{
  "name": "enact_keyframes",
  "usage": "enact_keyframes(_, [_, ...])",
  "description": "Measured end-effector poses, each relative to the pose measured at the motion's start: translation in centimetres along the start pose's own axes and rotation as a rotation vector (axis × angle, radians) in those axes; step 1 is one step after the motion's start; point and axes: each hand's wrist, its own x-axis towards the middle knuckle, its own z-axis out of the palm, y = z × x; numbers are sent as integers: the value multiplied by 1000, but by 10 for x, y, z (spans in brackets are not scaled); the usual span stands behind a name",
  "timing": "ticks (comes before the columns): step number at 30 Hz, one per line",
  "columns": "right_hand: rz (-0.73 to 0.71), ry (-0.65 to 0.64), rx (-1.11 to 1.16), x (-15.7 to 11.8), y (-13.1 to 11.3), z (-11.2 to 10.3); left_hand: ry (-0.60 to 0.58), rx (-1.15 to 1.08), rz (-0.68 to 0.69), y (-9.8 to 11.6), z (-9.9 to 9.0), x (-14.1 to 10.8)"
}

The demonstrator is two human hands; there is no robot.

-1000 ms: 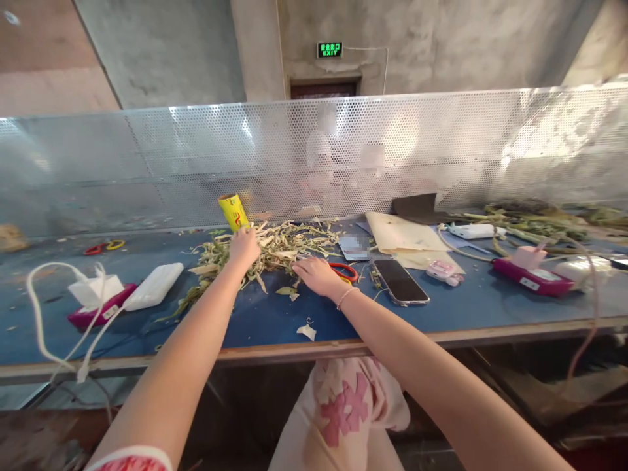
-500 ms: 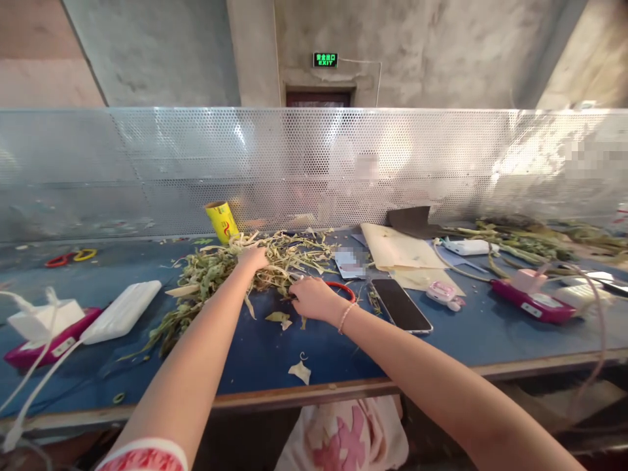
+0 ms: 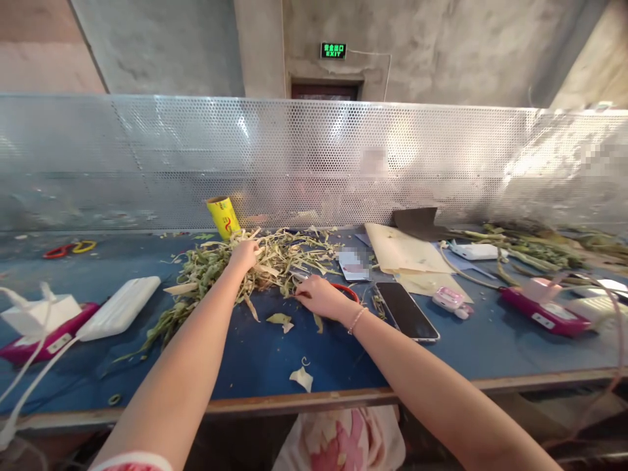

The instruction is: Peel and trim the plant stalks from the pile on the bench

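Observation:
A heap of dried, pale green and straw-coloured plant stems and leaves (image 3: 289, 252) lies on the blue table. My left hand (image 3: 244, 254) is in the heap, its fingers curled around some of the stems. At the heap's front right edge is my right hand (image 3: 316, 296), with its fingers pinched together. What those fingers hold is hidden, though a small shiny bit shows just beyond them. A red loop (image 3: 350, 292), like a scissor handle, shows partly behind my right hand. Loose dry leaves (image 3: 279, 319) lie in front of the heap.
Behind the heap stands a yellow tube (image 3: 224, 218) before a perforated metal screen (image 3: 318, 157). Scissors (image 3: 71, 249) and a white power bank (image 3: 120, 309) lie left. A phone (image 3: 407, 312), a pink case (image 3: 450, 299), cream paper (image 3: 407, 248) and a magenta power strip (image 3: 544, 311) are right.
My left hand has shifted a little left across the heap. My right hand stays at the heap's edge, with the shiny bit now showing by its fingers. The view has tilted slightly.

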Motion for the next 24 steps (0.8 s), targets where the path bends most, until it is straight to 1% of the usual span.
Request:
enact_keyframes(3, [-4,0,43,0,-1,-3,96,-100,-36,-6,-4,-2])
enact_keyframes(6, [11,7,63,-1,0,-4,172,-210,-84,-7,-11,-5])
enact_keyframes(13, [4,6,53,-2,0,-3,222,-351,-157,-7,-17,-6])
enact_keyframes(15, [5,12,51,-2,0,-3,220,-372,-186,-7,-18,-6])
enact_keyframes(17, [14,16,53,-3,-1,-4,199,-348,-168,-7,-18,-7])
enact_keyframes(20, [24,9,59,-4,-3,-5,204,-187,-60,-7,-16,-9])
enact_keyframes(22, [23,2,60,-4,-4,-6,205,-84,-25,-6,-13,-11])
enact_keyframes(24, [16,2,60,-4,-4,-5,149,-47,-10,-5,-9,-11])
